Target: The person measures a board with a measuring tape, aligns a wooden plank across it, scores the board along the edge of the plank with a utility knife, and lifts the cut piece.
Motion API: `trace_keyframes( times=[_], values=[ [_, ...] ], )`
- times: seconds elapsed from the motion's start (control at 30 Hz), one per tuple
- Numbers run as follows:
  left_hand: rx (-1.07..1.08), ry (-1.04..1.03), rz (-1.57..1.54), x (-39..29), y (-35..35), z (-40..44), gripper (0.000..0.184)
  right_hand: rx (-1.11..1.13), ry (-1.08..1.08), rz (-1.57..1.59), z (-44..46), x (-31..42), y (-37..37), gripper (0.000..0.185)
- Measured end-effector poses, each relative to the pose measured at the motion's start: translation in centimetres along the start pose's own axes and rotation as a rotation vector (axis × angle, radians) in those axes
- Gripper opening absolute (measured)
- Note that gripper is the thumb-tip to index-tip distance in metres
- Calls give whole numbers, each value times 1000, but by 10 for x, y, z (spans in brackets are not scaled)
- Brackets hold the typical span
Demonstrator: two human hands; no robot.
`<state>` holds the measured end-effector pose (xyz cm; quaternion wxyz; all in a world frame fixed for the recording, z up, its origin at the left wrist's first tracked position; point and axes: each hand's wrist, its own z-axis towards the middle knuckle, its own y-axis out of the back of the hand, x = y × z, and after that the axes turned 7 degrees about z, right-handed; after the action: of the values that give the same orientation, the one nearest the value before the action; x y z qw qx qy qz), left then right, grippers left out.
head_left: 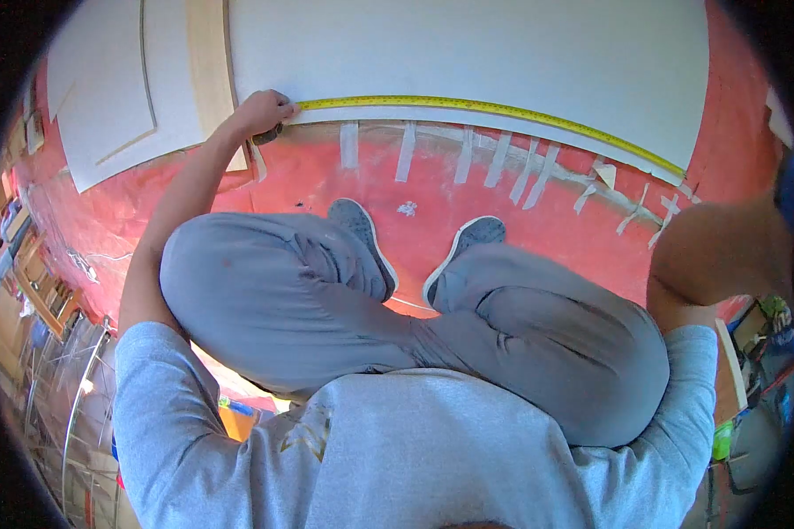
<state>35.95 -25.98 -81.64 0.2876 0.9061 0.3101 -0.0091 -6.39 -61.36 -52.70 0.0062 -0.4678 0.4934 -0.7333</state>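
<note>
My left hand (267, 111) is closed at the near edge of a large white panel (468, 53). It grips a tape measure (269, 135), whose dark case shows partly below my fingers. The yellow blade (494, 109) runs out to the right along the panel's near edge and ends close to its right corner. My right hand (730, 247) is raised at the right, near the camera, as a blurred brown shape. Its fingers cannot be made out, nor whether they hold anything.
A wooden strip (210, 70) lies across the panel beside my left hand. Red sheeting (432, 185) covers the floor, with pale tape strips (406, 152) along the panel. My shoes (476, 236) stand on it. Wire racks (79, 414) are at left, clutter (772, 326) at right.
</note>
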Motion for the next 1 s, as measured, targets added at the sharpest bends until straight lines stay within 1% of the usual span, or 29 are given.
trace_keyframes(
  times=[0.1,0.17,0.27,0.33,0.4,0.43,0.47,0.53,0.6,0.63,0.67,0.7,0.73,0.8,0.87,0.9,0.93,0.97,1.0],
  values=[
    [-15,-24,-19,0,-8,3,53,-8,-2,10,0,-9,-6,29],
    [-21,53,-20,-3,-5,-1,51,-4,-6,16,1,-16,-6,29],
    [16,51,-46,-1,-5,-1,50,-8,3,27,1,-22,-9,29],
    [-14,0,49,3,-6,2,50,0,14,29,2,-28,-12,29],
    [46,108,-59,-7,0,-5,51,14,36,34,6,-36,-20,29],
    [-16,5,34,14,-13,9,49,15,50,42,7,-40,-17,28],
    [13,36,63,3,-6,5,47,25,61,45,9,-46,-21,28],
    [30,-9,-11,8,-5,11,45,39,82,61,13,-51,-19,28],
    [-44,36,-53,6,-8,6,43,68,92,85,24,-57,-21,28],
    [85,96,-131,-5,5,1,41,71,98,98,28,-60,-23,28],
    [43,22,10,15,-6,7,41,70,100,101,31,-63,-23,28],
    [-23,-36,124,30,-22,16,42,81,86,103,35,-66,-23,28],
    [-12,95,-177,11,-14,5,42,93,70,90,38,-67,-21,28],
    [-69,-160,176,-1,5,-6,42,78,-24,20,30,-60,-12,29],
    [-156,-79,-104,19,-22,5,42,-66,-195,-72,19,-65,-4,25],
    [-105,-38,60,7,-9,2,42,-134,-319,-86,16,-59,-13,23],
    [-37,17,80,-4,0,-4,41,-152,-343,-171,14,-64,-16,22],
    [-84,-22,142,0,-5,-2,40,-145,-374,-155,8,-66,-15,22],
    [-28,-157,336,28,-24,18,40,-142,-402,-147,2,-66,-13,21]
  ],
)
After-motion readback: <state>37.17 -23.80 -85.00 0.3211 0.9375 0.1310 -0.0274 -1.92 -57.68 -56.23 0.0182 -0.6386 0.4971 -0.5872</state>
